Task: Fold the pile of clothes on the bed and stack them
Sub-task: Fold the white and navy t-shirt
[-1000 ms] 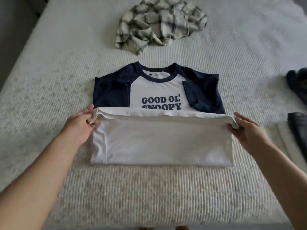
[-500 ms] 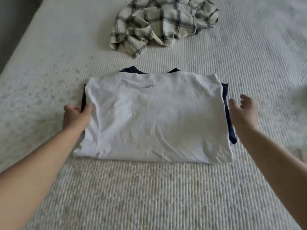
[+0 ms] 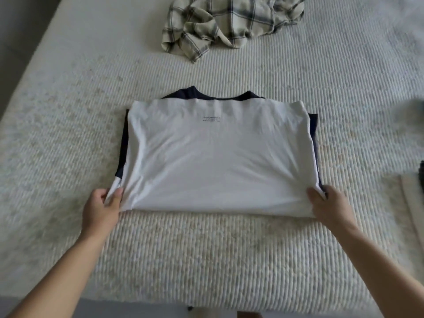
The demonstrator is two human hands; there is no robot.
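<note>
A white and navy T-shirt (image 3: 218, 157) lies folded in half on the bed, white back panel up, its navy collar and sleeve edges peeking out at the top and sides. My left hand (image 3: 103, 207) pinches the near left corner of the shirt, thumb on top. My right hand (image 3: 328, 203) grips the near right corner the same way. A crumpled beige plaid shirt (image 3: 229, 21) lies unfolded at the far side of the bed.
The bed (image 3: 206, 260) has a ribbed white cover; its near edge runs along the bottom. At the right edge lie a pale folded cloth (image 3: 413, 214) and a bit of dark clothing (image 3: 421, 171).
The shirt's lower half was folded up over the printed front. Both hands then let go and came back down to the near corners, which they now hold.
</note>
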